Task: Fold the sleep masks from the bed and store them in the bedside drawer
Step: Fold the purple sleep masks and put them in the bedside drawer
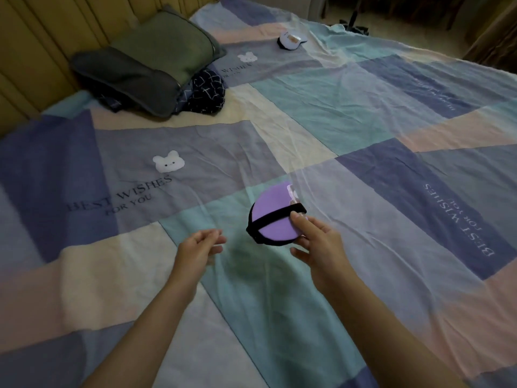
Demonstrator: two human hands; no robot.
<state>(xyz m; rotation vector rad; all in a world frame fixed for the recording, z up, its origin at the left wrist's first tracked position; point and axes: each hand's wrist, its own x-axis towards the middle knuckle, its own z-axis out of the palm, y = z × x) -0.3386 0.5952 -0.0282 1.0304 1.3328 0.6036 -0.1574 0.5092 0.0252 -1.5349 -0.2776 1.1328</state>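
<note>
Above the near middle of a bed (349, 113) spread with a pastel patchwork sheet, the left hand (200, 249) hovers empty, fingers loosely curled. Just to its right, the right hand (319, 242) pinches a folded purple fabric sleep mask with a black strap (272, 219) by its right edge. Near the far edge lies a second, pale blue sleep mask (291, 39).

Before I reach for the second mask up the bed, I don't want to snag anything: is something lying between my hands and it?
Nothing visible does. Between the left hand and the white mask lies only bare quilt; the pillows sit off to the left. The right hand holds the purple mask.
</note>
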